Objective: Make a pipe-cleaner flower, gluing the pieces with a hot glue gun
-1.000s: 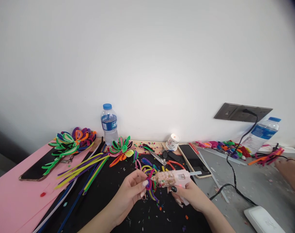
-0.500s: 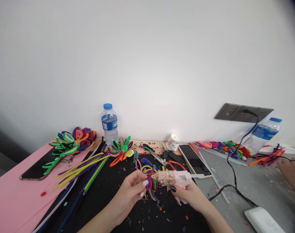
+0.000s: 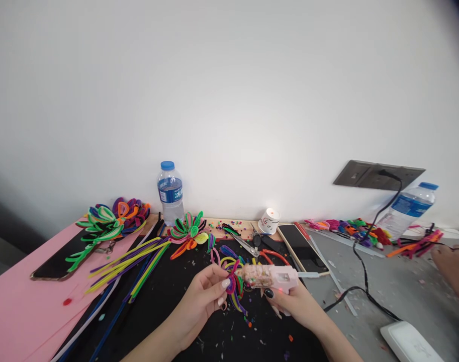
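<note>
My left hand [image 3: 208, 294] pinches a magenta and purple pipe cleaner piece [image 3: 233, 282] between thumb and fingers. My right hand [image 3: 287, 300] is wrapped round the handle of a pale pink glue gun [image 3: 267, 276], and a clear glue stick [image 3: 308, 275] pokes out of its back end. The gun's nozzle points left and meets the pipe cleaner piece or sits just beside it; which of the two I cannot tell. More bent pipe cleaners [image 3: 229, 250] lie right behind the piece, in purple, yellow and pink.
Behind my hands lie scissors [image 3: 248, 246], orange-handled pliers [image 3: 276, 256], a phone [image 3: 302, 249] and a paper cup [image 3: 270, 221]. Pipe cleaner flowers [image 3: 191, 231] and a water bottle [image 3: 171, 193] stand left. A black cable [image 3: 361, 266] crosses the right side, near another person's hand [image 3: 453, 264].
Almost nothing differs. Both my hands, the glue gun and the pipe cleaner piece keep their places, and the other person's hand at the far right has shifted slightly.
</note>
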A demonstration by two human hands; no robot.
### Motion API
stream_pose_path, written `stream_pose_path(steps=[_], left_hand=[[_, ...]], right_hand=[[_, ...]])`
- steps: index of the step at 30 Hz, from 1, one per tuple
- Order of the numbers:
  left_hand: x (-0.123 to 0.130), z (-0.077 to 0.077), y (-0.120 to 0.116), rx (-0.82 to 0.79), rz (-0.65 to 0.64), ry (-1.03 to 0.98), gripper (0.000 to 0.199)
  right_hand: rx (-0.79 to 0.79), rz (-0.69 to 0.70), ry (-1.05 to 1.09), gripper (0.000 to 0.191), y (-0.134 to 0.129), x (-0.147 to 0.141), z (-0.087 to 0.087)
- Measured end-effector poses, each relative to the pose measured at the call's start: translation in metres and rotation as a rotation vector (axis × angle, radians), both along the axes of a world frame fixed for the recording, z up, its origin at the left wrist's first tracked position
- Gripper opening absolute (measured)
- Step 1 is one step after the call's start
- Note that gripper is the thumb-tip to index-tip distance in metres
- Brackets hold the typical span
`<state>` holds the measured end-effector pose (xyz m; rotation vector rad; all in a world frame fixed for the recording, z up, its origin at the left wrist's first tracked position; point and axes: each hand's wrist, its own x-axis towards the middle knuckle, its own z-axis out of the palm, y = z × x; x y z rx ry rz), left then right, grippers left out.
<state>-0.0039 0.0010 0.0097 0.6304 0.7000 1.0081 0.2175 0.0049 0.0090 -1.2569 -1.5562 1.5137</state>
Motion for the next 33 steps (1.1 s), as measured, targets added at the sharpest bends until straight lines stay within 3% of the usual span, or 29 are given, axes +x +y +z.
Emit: stream_pose_path(steps=[33], left_hand=[[0.0,-0.0007,-0.0022,-0.021,0.035,0.018,0.022]], right_hand=[[0.061,-0.115,-0.035,0.044,0.0016,0.0,0.0008]])
